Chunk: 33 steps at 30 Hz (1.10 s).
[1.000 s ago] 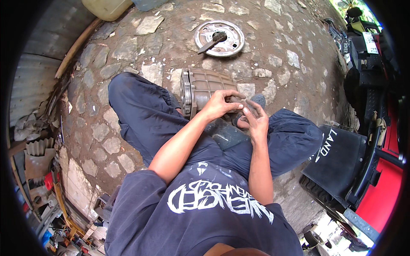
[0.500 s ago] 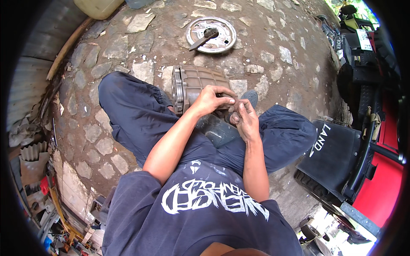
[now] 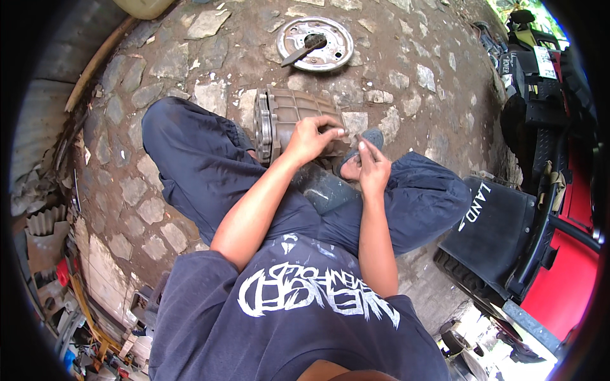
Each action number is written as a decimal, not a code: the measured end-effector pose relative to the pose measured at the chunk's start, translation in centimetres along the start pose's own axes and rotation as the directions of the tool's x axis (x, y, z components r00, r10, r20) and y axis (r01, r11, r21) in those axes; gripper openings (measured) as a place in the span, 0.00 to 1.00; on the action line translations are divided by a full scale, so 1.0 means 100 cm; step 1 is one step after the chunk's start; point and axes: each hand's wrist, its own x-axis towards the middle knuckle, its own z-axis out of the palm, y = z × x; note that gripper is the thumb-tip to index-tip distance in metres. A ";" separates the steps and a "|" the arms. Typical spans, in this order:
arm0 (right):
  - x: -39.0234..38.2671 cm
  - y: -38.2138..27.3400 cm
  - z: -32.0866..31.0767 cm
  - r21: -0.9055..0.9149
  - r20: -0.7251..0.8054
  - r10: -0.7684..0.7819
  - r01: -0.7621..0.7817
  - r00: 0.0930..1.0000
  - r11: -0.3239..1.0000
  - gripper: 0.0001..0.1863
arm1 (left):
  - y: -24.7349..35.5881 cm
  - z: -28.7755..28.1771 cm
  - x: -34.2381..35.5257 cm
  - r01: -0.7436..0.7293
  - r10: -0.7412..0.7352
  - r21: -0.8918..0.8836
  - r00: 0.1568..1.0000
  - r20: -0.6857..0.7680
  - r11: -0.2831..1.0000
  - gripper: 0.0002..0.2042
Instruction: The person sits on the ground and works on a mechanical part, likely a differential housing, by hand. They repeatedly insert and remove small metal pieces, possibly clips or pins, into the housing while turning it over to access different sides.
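Between my legs lies a ribbed brown metal housing (image 3: 298,108), shaped like a gearbox casing, with a bolted flange on its left end. My left hand (image 3: 312,138) is over the housing's right part, its fingers curled and thumb against forefinger. Whatever it pinches is too small to make out. To the right, above my sandalled foot (image 3: 370,143), is my right hand (image 3: 373,166), closed, with a small dark tip showing at its fingertips. That object's kind cannot be told. A gap separates the two hands.
Beyond the housing, a round metal plate (image 3: 340,47) lies on the stone-paved ground, a dark flat bar (image 3: 298,56) across it. A dark panel (image 3: 324,189) sits between my thighs. A red vehicle (image 3: 569,279) with a black mudflap (image 3: 489,216) stands at right; scrap fills the left edge.
My hands were together at the fingertips and have come apart. The right moved slightly right and down, the left slightly up and left. The housing appears not to have moved.
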 end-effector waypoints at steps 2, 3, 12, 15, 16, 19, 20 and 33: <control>0.012 0.004 0.005 -0.246 -0.077 -0.225 0.200 0.971 0.948 0.14 | -0.008 0.000 0.007 -0.062 0.076 0.095 0.985 -0.153 0.994 0.13; 0.018 0.009 0.007 -0.370 -0.096 -0.338 0.282 0.936 0.885 0.14 | -0.003 -0.001 0.008 -0.008 0.023 0.084 0.984 -0.179 0.996 0.13; 0.042 0.055 0.028 -0.607 0.206 -0.356 0.405 0.911 0.683 0.14 | -0.017 -0.002 0.014 -0.024 0.060 0.162 0.974 -0.220 0.986 0.16; 0.043 0.066 0.025 -0.597 0.259 -0.403 0.473 0.878 0.648 0.14 | -0.021 -0.001 0.013 -0.020 0.060 0.193 0.977 -0.204 0.981 0.16; 0.041 0.063 0.024 -0.594 0.294 -0.422 0.510 0.858 0.623 0.14 | -0.019 -0.003 0.012 -0.017 0.053 0.179 0.979 -0.195 0.984 0.16; 0.043 0.057 0.025 -0.611 0.264 -0.438 0.501 0.859 0.614 0.13 | -0.024 -0.002 0.014 -0.034 0.070 0.167 0.975 -0.211 0.985 0.15; 0.043 0.056 0.026 -0.621 0.230 -0.436 0.476 0.870 0.623 0.13 | -0.023 -0.001 0.014 -0.032 0.071 0.172 0.972 -0.223 0.985 0.14; 0.037 0.040 0.026 -0.589 0.257 -0.408 0.477 0.876 0.652 0.13 | -0.024 0.001 0.016 -0.023 0.068 0.199 0.973 -0.221 0.980 0.14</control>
